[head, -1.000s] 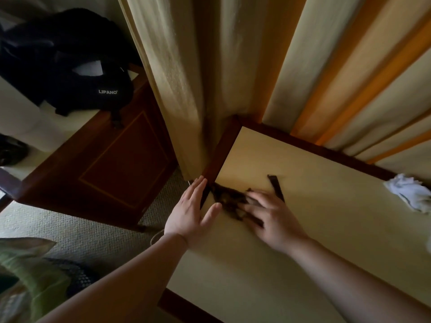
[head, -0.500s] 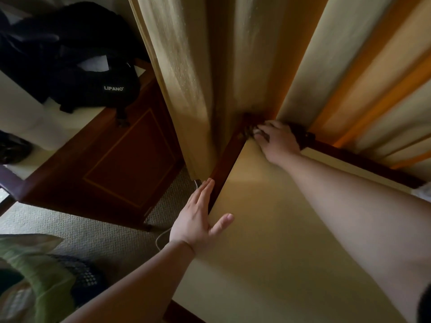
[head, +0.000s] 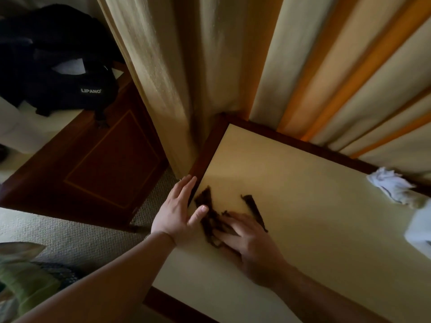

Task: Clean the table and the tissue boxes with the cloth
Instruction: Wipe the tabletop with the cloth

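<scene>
A dark brown cloth (head: 211,214) lies crumpled on the cream table top (head: 303,206), close to the table's left edge. My right hand (head: 249,245) presses flat on the cloth, fingers spread over it. My left hand (head: 177,213) rests open and flat at the dark wooden left rim, its thumb touching the cloth's edge. At the right edge of the view stands a pale, blurred tissue box (head: 419,229), partly cut off, with white crumpled tissue (head: 389,186) beside it.
Cream and orange curtains (head: 303,78) hang along the table's far side and left corner. A dark wooden cabinet (head: 93,164) with a black bag (head: 58,66) on it stands to the left. Carpet (head: 70,241) and a green bundle (head: 23,283) lie below.
My right hand has dragged the cloth back from the far left corner of the table toward me, next to my left hand. The left hand has stayed at the rim.
</scene>
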Action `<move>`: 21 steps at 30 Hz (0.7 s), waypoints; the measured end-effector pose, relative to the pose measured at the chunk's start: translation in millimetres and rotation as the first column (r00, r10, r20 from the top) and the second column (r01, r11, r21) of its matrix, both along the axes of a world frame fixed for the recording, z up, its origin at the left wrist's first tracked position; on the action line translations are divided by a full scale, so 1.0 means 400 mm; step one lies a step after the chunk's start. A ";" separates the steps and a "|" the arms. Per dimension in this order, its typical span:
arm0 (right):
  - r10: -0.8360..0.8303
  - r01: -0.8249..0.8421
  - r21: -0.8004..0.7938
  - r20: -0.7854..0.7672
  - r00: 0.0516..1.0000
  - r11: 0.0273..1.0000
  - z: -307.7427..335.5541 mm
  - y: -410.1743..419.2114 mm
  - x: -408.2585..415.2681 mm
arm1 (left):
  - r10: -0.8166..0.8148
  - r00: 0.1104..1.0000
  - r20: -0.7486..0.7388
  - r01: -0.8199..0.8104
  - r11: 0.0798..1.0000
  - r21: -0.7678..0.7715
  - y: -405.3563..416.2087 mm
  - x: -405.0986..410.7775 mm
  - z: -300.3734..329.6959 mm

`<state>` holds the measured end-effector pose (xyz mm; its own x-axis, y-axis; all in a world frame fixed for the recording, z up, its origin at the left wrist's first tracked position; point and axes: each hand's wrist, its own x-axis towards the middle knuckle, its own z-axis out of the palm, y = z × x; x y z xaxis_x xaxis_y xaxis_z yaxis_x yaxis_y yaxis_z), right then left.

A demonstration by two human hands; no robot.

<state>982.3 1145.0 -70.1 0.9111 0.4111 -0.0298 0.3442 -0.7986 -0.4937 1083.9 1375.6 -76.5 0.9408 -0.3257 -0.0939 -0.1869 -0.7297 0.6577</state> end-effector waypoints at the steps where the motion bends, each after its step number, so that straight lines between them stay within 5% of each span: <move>1: -0.002 0.002 -0.006 0.001 1.000 1.000 -0.001 -0.034 -0.030 | -0.006 1.000 0.001 0.006 1.000 0.015 -0.004 0.000 0.003; 7: -0.262 0.267 -0.033 0.110 0.959 0.963 -0.014 -0.250 -0.024 | -0.024 0.999 0.028 0.022 0.996 0.090 -0.018 0.006 0.004; 13: -0.536 0.545 -0.118 0.101 0.838 0.830 0.005 -0.312 0.243 | -0.019 0.999 0.046 0.014 0.994 0.108 -0.022 0.005 0.000; 21: -0.331 0.332 0.000 0.056 0.942 0.943 0.001 -0.057 0.245 | -0.006 0.998 0.066 -0.001 0.993 0.117 -0.021 0.002 -0.005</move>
